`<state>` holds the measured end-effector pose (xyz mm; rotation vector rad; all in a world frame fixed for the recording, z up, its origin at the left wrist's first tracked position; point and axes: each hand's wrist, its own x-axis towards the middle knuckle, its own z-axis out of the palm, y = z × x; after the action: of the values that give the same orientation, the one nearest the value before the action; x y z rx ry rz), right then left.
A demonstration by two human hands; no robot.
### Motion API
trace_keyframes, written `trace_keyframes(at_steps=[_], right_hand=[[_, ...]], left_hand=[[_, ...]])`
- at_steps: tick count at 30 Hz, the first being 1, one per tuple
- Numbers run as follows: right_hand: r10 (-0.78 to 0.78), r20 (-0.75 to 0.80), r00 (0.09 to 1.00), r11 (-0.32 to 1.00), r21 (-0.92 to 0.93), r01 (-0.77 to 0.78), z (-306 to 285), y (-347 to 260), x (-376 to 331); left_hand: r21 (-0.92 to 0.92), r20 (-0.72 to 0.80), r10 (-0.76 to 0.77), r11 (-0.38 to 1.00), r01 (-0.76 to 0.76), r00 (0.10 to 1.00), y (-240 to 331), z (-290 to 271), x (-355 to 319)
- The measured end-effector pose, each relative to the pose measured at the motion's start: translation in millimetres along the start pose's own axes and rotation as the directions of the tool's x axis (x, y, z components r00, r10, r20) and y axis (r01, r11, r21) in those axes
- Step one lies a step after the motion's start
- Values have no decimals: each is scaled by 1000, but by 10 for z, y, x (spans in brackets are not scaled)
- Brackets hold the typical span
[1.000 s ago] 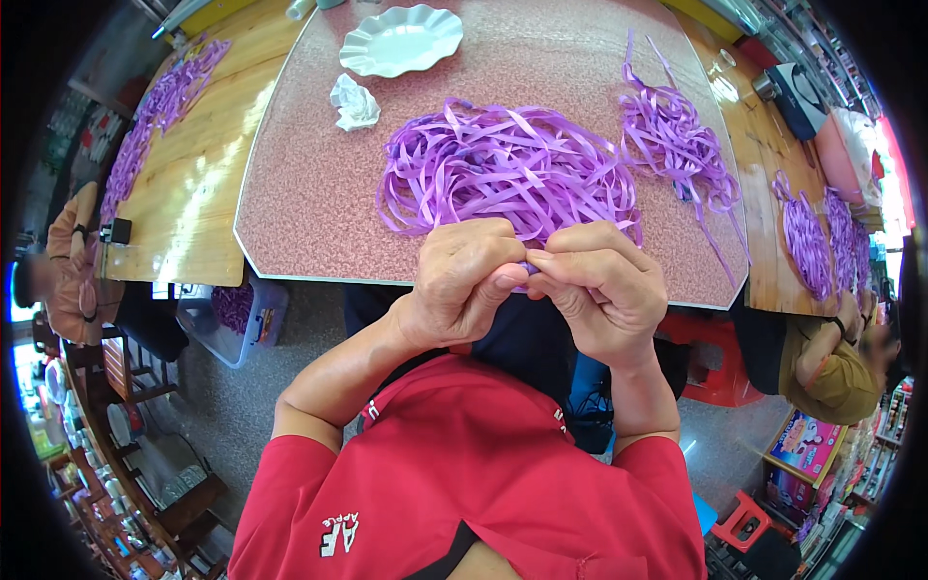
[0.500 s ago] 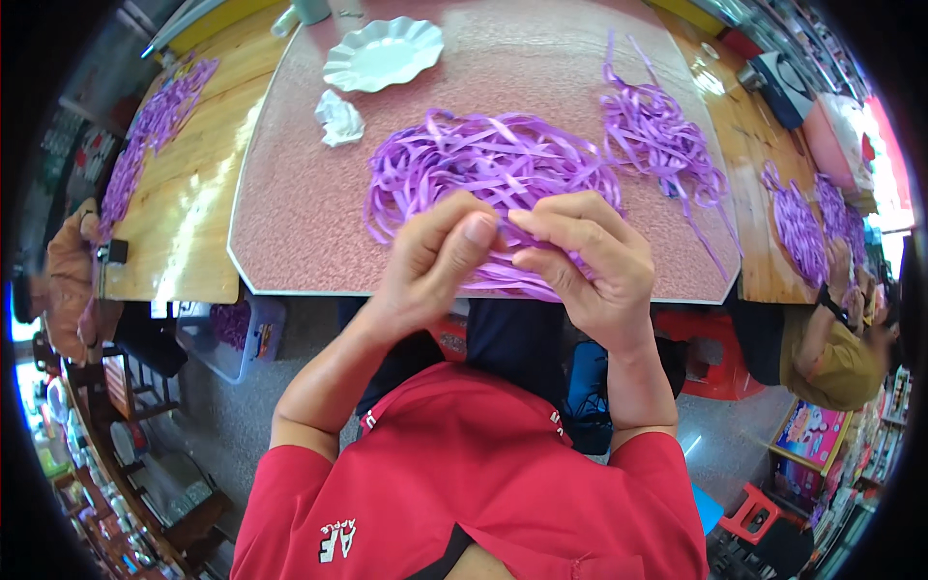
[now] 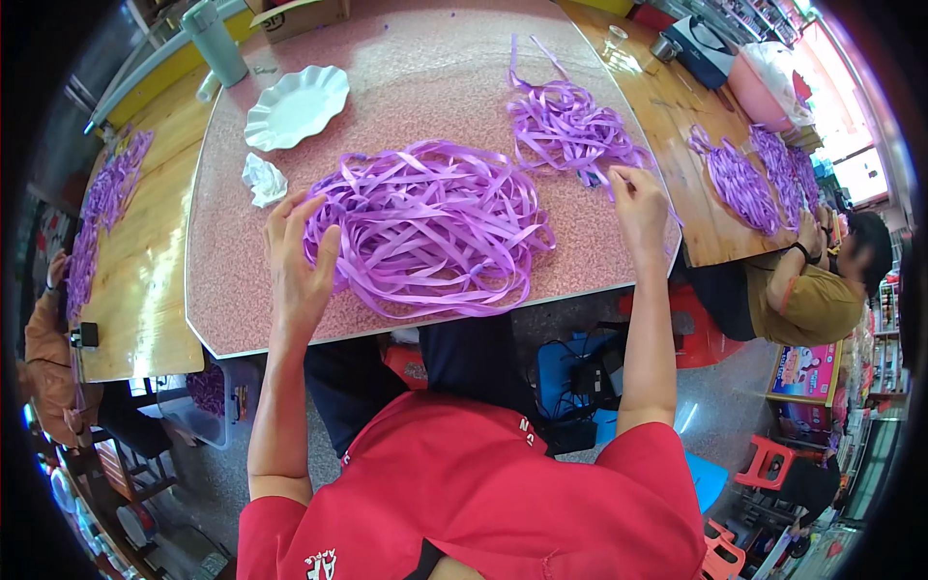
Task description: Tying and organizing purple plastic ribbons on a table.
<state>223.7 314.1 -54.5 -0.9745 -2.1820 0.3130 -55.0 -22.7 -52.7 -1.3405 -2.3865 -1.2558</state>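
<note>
A large heap of purple ribbons (image 3: 435, 232) lies in loops on the pink speckled table in front of me. At its left edge is my left hand (image 3: 302, 261), thumb and fingers apart, touching or very near the outer loops. My right hand (image 3: 638, 208) is over the table's right side, fingertips pinched together on a thin purple ribbon beside the smaller ribbon pile (image 3: 570, 126). Two ribbon ends stick out from the far side of that smaller pile. How much ribbon sits inside the pinch is hidden by my fingers.
A scalloped white plate (image 3: 298, 108) and crumpled white tissue (image 3: 264, 181) lie left of the heap. Behind them stand a green bottle (image 3: 215, 43) and a cardboard box (image 3: 300, 14). People at both side tables handle more purple ribbons (image 3: 739, 184).
My hands were close together over the heap, fingertips pinched; now they are wide apart. The left opened at the heap's left edge, the right went to the smaller pile. The view shifted too.
</note>
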Motion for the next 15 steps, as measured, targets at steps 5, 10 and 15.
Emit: trace_keyframes(at_steps=[5,10,15], right_hand=[[-244,-48,969,963,-133,236,428,-191,346],[-214,124,969,913,-327,244,586,-71,746],[-124,94,988,979,-152,137,-38,-438,1236]], left_hand=[[-32,12,74,997,-74,997,284,151,-59],[-39,83,113,993,-110,990,523,218,-107],[-60,103,122,991,-116,987,559,219,-89]])
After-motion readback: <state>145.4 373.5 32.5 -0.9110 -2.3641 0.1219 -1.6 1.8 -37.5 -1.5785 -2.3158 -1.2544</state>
